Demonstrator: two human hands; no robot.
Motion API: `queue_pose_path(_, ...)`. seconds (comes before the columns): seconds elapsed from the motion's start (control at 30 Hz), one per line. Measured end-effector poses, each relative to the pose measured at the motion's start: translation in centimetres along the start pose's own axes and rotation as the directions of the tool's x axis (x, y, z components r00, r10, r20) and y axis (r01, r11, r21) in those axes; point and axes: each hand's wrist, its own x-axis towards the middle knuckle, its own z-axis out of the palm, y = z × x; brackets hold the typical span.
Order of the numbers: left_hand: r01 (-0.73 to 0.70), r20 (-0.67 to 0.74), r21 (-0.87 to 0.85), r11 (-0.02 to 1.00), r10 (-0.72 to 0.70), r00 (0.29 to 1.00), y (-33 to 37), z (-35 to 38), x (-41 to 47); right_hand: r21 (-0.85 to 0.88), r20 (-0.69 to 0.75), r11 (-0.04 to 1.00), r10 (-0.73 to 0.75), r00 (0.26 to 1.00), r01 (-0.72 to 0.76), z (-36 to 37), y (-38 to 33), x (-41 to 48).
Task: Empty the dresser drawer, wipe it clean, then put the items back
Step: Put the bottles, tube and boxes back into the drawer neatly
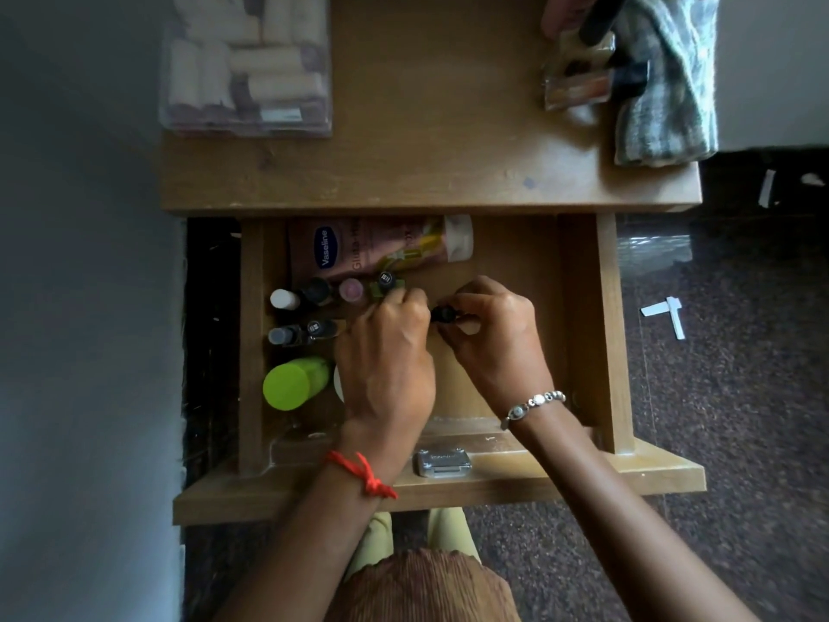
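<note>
The wooden drawer (578,316) is pulled out below the dresser top. A pink Vaseline tube (359,249) lies along its back wall. Several small nail polish bottles (314,294) stand in rows at the left, and a green-capped bottle (291,383) lies near the front left. My right hand (493,343) pinches a small black-capped bottle (443,314) in the middle of the drawer. My left hand (386,352) is beside it, fingers curled and touching that bottle; what the fingertips hold is hidden.
On the dresser top (426,163) sit a clear plastic box (246,65) of rolled items at the back left, and more cosmetics (583,74) with a grey cloth (668,83) at the back right. A metal lock plate (444,462) is on the drawer front. Paper scraps lie on the dark floor.
</note>
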Motion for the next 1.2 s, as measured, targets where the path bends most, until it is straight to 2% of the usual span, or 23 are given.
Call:
queue_pose_path(0.17,-0.024,-0.010,-0.006,1.000,0.024,1.000,-0.1,-0.2,-0.4,-0.004,0.030,1.000,0.029,0.999,-0.028,-0.3,-0.4,-0.1)
queue_pose_path(0.27,-0.059,-0.010,-0.062,0.996,0.059,0.998,0.6,-1.8,-1.2,-0.034,0.142,0.995,0.102,0.985,-0.098,-1.8,-0.4,0.1)
queue_pose_path(0.3,-0.082,-0.022,-0.093,0.992,0.080,0.997,1.1,-2.6,-1.5,-0.018,0.133,0.994,0.112,0.985,-0.110,-2.7,-0.5,0.3)
queue_pose_path(0.33,-0.116,-0.038,-0.127,0.985,0.112,0.993,1.6,-3.6,-1.6,0.020,0.084,0.993,0.114,0.990,-0.116,-3.8,-0.8,0.6)
queue_pose_path(0.43,-0.231,-0.159,-0.279,0.932,0.193,0.968,3.9,-6.6,-0.1,0.130,-0.206,0.991,0.064,0.977,-0.037,-7.9,-2.1,2.7)
queue_pose_path(0.5,-0.248,-0.229,-0.375,0.893,0.170,0.958,5.3,-7.8,2.4,0.039,-0.378,0.999,0.012,0.926,0.003,-10.2,-2.8,4.6)
queue_pose_path(0.6,-0.230,-0.277,-0.485,0.844,0.102,0.955,6.8,-8.0,6.9,-0.137,-0.527,0.988,-0.012,0.850,-0.071,-12.5,-3.1,7.2)
queue_pose_path(0.77,-0.165,-0.250,-0.599,0.784,0.012,0.968,8.4,-6.8,12.6,-0.227,-0.467,0.968,-0.014,0.884,-0.105,-13.5,-2.6,9.3)
queue_pose_path(1.07,-0.287,-0.203,-0.591,0.754,0.206,0.957,8.9,-4.8,15.4,-0.367,-0.402,0.920,-0.022,0.915,-0.139,-12.7,-1.0,10.3)
queue_pose_path(1.2,-0.306,-0.195,-0.595,0.743,0.236,0.952,8.3,-5.6,14.7,-0.274,-0.352,0.957,-0.005,0.936,-0.098,-13.4,-1.0,9.8)
